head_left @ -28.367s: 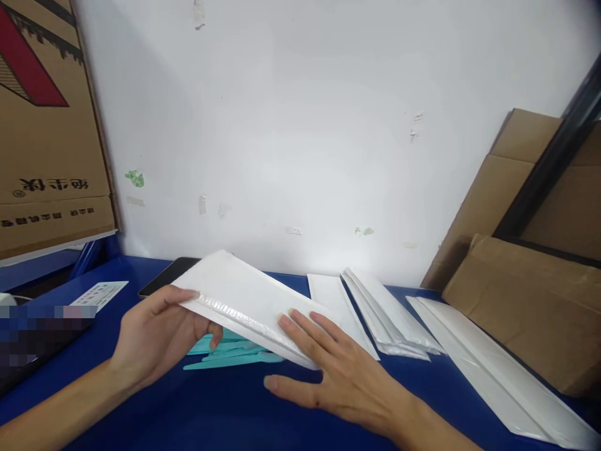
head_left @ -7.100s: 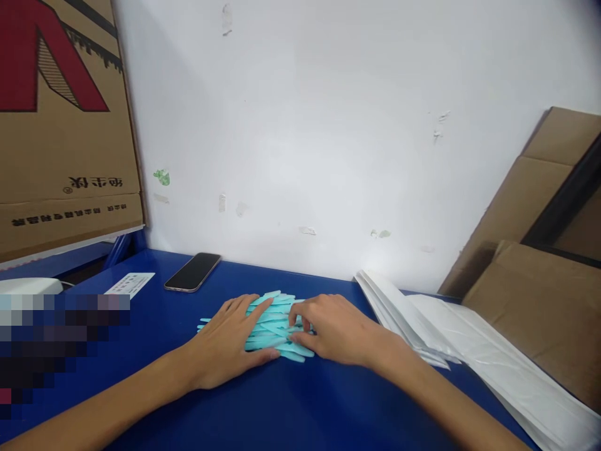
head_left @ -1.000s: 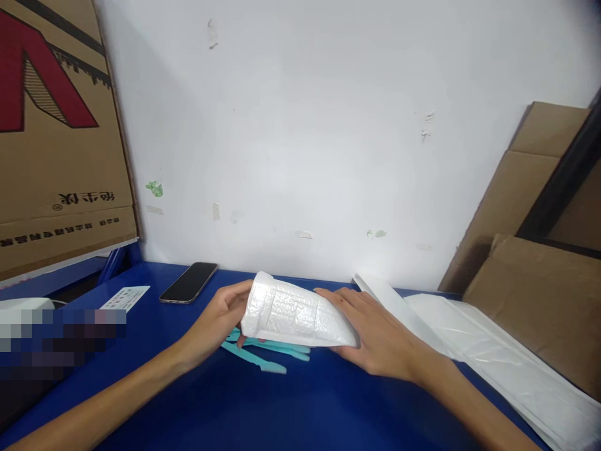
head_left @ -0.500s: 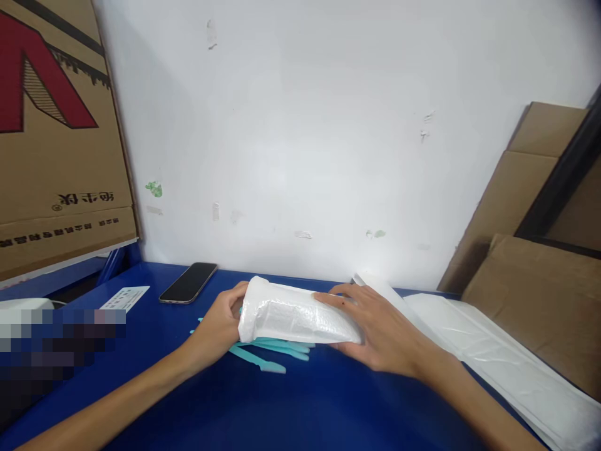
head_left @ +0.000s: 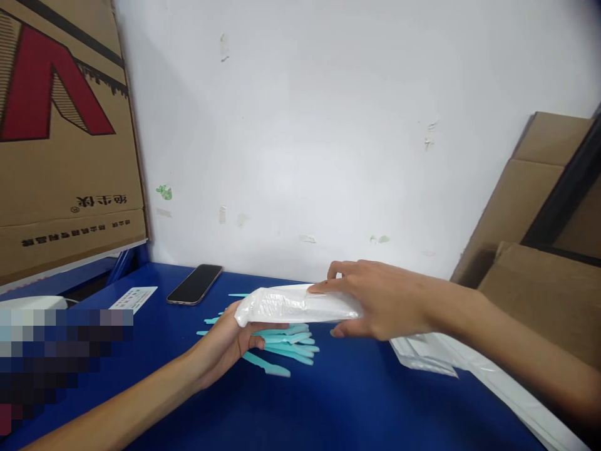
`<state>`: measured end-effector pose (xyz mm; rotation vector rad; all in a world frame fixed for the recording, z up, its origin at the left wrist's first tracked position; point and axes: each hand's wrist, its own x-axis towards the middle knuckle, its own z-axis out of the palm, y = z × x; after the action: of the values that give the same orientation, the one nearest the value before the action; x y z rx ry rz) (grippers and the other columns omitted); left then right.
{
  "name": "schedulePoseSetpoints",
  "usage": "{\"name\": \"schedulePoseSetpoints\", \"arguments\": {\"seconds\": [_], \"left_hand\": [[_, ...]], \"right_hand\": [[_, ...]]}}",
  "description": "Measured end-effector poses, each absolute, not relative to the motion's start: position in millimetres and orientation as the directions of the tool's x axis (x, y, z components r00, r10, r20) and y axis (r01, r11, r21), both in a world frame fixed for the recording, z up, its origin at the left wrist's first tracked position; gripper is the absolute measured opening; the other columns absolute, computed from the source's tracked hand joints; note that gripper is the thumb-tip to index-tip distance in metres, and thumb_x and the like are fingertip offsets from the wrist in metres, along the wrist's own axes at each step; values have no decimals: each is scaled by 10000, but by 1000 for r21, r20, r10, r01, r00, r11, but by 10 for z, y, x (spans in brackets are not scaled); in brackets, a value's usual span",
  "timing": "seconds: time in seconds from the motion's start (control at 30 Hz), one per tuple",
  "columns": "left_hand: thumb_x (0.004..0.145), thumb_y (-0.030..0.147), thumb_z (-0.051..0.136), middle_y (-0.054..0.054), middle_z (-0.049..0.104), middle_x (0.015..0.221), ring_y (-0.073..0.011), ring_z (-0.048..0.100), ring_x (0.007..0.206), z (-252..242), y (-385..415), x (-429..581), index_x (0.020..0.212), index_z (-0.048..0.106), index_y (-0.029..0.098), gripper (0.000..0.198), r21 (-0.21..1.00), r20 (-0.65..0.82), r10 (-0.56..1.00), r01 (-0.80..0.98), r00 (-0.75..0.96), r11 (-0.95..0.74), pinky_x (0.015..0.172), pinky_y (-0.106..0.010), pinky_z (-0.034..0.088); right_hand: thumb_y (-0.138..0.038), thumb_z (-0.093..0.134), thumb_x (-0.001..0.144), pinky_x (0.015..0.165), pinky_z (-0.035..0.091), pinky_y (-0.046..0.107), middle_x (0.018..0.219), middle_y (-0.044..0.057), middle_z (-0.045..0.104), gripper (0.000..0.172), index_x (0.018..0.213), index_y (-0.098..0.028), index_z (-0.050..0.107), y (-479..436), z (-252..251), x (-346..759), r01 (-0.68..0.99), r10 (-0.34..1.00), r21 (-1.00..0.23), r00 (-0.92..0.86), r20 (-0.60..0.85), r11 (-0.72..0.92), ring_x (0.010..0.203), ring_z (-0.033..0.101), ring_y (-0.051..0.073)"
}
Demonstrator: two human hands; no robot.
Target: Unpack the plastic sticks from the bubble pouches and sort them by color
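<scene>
1. Cardboard box [head_left: 94, 181] with red print at the far left, beyond blue table [head_left: 338, 401].
2. Printed card [head_left: 133, 299] on the table's left side; farther right, black phone [head_left: 195, 285], screen up.
3. Left hand [head_left: 230, 341] beneath the left end of the bubble envelope, fingers partly curled; whether gripping, cannot tell.
4. Slim teal strips [head_left: 291, 352] spread loosely on the table, below and around the left hand.
5. White bubble envelope [head_left: 282, 305] at the middle, raised above the strips, nearly level.
6. Right hand [head_left: 375, 294] gripping the envelope's right end, fingers over, thumb under.
7. White mailers [head_left: 425, 354] on the table at right, partly hidden by the right forearm.
8. Brown cardboard [head_left: 544, 294] at the far right.
</scene>
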<state>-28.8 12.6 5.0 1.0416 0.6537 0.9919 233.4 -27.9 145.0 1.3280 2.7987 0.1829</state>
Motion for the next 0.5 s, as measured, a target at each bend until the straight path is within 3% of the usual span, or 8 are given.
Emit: {"name": "schedulePoseSetpoints", "arguments": {"seconds": [0.27,0.5], "left_hand": [[815,418,807,-90,692,1300,-269,685,1095,80,90,-275,1315,637,276,548,910,32,902,-385,431,151,594,-205,454],[857,366,751,-87,746,1177,-275,693,1067,-14,111,-272,1204,698,230,377,864,-2,918,-461,396,201,708,-275,549]], "right_hand": [[-490,704,871,724,508,372,1072,39,669,560,1416,-439,585,-271,1589,2283,739,745,107,-667,-19,665,872,686,261],[-451,723,854,720,523,378,1076,51,678,528,1372,-415,629,-304,1565,2313,764,768,84,-639,-39,640,868,699,270]]}}
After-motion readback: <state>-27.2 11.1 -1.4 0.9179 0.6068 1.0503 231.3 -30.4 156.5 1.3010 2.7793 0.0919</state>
